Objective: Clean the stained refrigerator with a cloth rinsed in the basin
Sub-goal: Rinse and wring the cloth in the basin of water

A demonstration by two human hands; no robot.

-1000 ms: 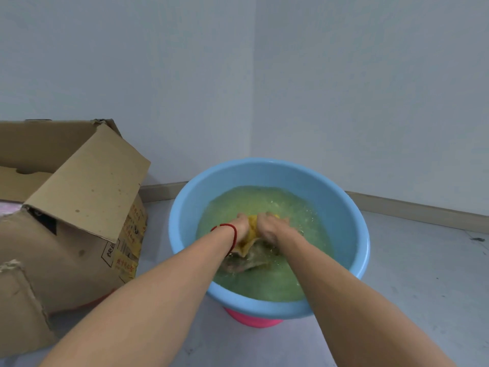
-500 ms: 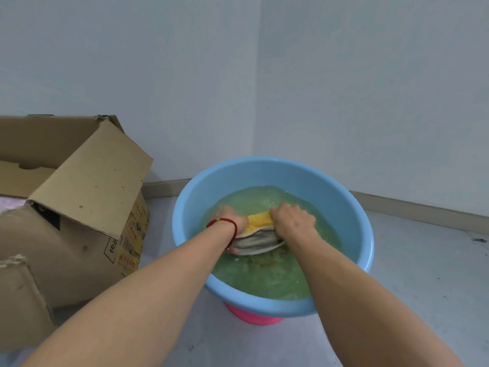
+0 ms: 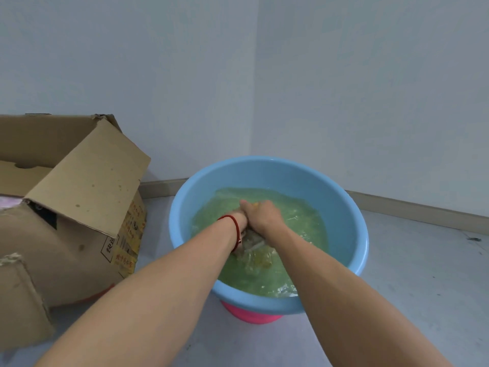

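A light blue basin (image 3: 344,207) holds greenish water and stands on a pink base. Both hands are pressed together in the water at its middle. My right hand (image 3: 262,214) lies partly over my left hand (image 3: 239,215), whose wrist wears a red string. Together they grip a bunched yellow and grey cloth (image 3: 254,247), which trails under the water below the wrists. Most of the cloth is hidden by the hands and the ripples. No refrigerator is in view.
A large open cardboard box (image 3: 79,207) stands on the grey floor just left of the basin, one flap hanging toward it. Two pale walls meet in a corner behind the basin. A pink base (image 3: 251,316) shows under the basin's front.
The hands, apart with the cloth stretched between them half a second ago, have come together, the right over the left. The cloth has sunk back under the water, which now ripples.
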